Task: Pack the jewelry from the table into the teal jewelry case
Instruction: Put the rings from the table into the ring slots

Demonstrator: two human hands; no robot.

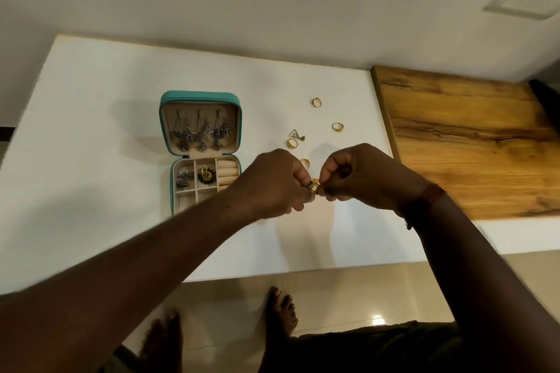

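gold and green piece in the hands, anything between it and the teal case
No object on the table does. Both the left hand and right hand pinch the gold and green piece just right of the open teal case; only the left hand itself overlaps its near right corner. The loose rings lie farther back.

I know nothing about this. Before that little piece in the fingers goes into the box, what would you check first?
1. Teal jewelry case open: ok, the lid lies back and the tray shows.
2. Firm hold: ok, the left hand and right hand both pinch the gold and green piece.
3. Free compartment: ok, one near the front looks bare, though the left forearm hides part of the tray.
4. Clasp on the piece fastened: cannot tell, too small.
5. All jewelry packed: not ok, gold rings and a triangular earring lie on the white table.
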